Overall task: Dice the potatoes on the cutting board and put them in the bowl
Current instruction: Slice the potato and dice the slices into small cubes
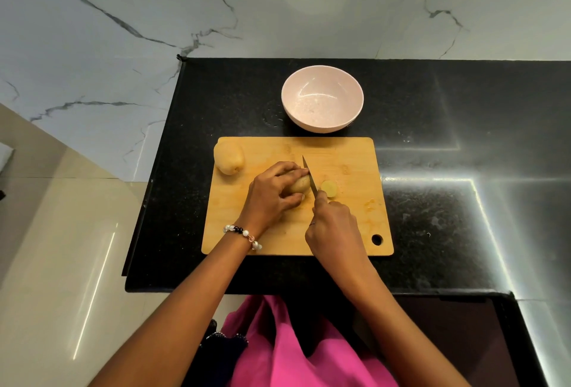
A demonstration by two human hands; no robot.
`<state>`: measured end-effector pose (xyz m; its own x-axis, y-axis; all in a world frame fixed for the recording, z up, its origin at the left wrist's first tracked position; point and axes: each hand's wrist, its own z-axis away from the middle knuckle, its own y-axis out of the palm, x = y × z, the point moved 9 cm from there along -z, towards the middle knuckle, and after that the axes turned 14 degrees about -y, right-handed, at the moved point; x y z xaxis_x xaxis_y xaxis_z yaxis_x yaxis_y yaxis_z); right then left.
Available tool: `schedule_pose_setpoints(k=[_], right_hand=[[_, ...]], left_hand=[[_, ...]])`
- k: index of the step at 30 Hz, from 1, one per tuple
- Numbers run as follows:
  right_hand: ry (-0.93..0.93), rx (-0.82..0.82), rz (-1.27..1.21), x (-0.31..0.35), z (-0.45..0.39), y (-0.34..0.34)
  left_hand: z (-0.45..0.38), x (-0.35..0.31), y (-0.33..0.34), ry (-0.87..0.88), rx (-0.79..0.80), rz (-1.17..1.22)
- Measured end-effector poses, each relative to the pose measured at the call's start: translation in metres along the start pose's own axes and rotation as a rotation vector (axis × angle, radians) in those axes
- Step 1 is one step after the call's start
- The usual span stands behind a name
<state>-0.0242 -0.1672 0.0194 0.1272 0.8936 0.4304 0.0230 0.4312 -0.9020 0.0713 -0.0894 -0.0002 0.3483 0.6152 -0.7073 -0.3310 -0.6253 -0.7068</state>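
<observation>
From the head view, mid-frame on the cutting board, the left hand grips a potato lying crosswise; the right hand clasps a knife, blade square across its right end.

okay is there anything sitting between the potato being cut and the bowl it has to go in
Nothing visible blocks the way. The left hand holds the potato mid-board; the right hand holds the knife against it. Beyond lie only bare cutting board and counter up to the empty bowl.
</observation>
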Motion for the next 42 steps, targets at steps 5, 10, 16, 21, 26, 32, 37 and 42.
schedule_pose_setpoints(k=[5,10,16,21,26,32,37,42], right_hand=[[0.021,0.0,0.055,0.003,0.0,0.009],[0.032,0.063,0.078,0.002,0.014,0.023],[0.061,0.121,0.05,-0.001,0.049,0.045],[0.086,0.076,0.081,-0.011,0.052,0.034],[0.095,-0.042,-0.077,-0.025,0.039,0.016],[0.001,-0.114,-0.154,-0.001,0.031,-0.005],[0.022,-0.042,-0.152,0.0,0.027,-0.006],[0.028,0.015,-0.135,0.002,0.023,-0.007]], left_hand=[[0.001,0.001,0.001,0.009,-0.017,-0.006],[0.005,-0.002,0.003,0.048,-0.035,-0.042],[0.004,0.0,0.0,0.016,-0.033,-0.009],[0.002,0.001,-0.003,0.001,-0.017,0.006],[-0.001,0.005,-0.005,-0.041,0.003,0.017],[-0.003,0.006,-0.004,-0.059,0.036,0.033],[-0.003,0.006,-0.004,-0.054,0.032,0.039],[-0.003,0.006,-0.004,-0.047,0.032,0.06]])
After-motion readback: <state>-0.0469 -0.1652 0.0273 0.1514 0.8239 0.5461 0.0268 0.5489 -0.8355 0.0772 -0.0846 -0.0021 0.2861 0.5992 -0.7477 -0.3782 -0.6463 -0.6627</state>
